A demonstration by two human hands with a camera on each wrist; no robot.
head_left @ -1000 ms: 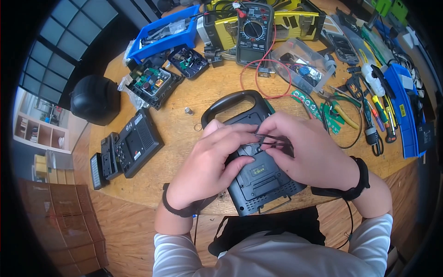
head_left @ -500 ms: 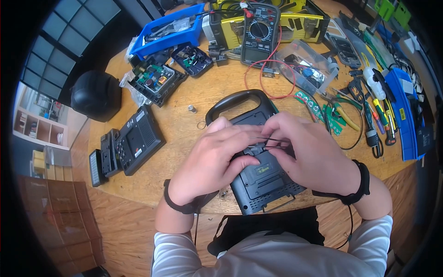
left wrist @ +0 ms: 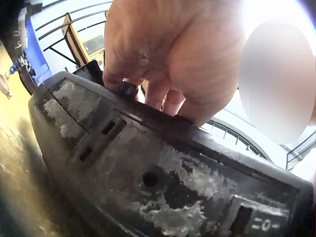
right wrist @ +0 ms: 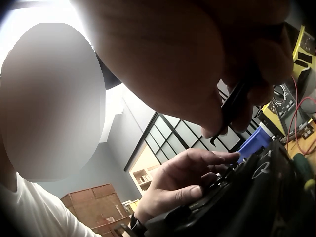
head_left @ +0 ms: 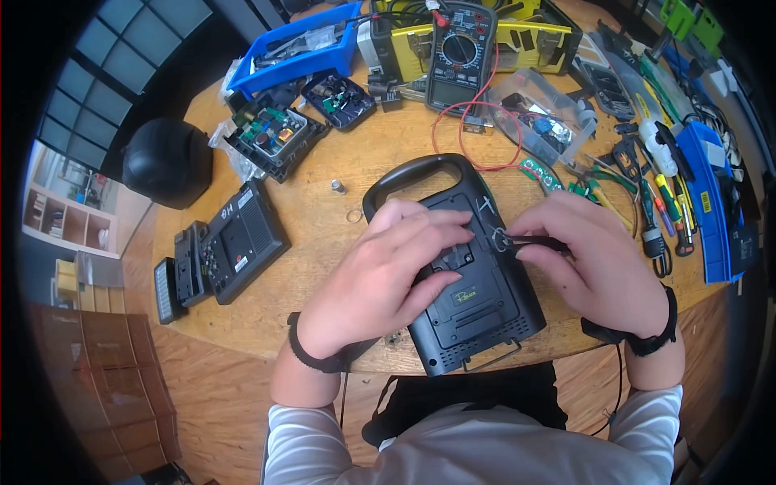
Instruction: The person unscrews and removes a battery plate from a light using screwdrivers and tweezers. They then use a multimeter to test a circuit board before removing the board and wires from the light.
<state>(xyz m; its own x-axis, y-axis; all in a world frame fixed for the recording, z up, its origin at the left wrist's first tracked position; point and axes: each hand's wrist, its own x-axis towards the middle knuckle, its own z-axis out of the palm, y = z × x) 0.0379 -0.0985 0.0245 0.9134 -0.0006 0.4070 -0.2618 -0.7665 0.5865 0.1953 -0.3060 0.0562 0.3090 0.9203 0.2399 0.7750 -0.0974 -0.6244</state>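
Observation:
A black charger-like device (head_left: 477,311) with a carry handle and a small yellow label lies face up on the wooden table in front of me. My left hand (head_left: 396,279) rests across its left side, fingers and thumb spread over the raised centre plate. Right of the plate, my right hand (head_left: 586,259) pinches black tweezers (head_left: 537,241), whose tips point left over the device's right edge near pale looped marks (head_left: 499,239). Their hooked tip (right wrist: 213,141) shows in the right wrist view. The left wrist view shows the device's scuffed end wall (left wrist: 168,187) below my left hand.
A multimeter (head_left: 461,52) with red leads stands at the back beside a clear plastic box (head_left: 546,121). Opened circuit housings (head_left: 275,137) and a second black device (head_left: 242,242) lie left. Screwdrivers (head_left: 651,218) lie right, beside a blue bin (head_left: 711,202). A small metal cylinder (head_left: 338,186) stands left of the handle.
My right hand has moved right with the tweezers, from over the centre plate to the device's right edge. The left hand stays on the device, its fingers now apart from the tweezers.

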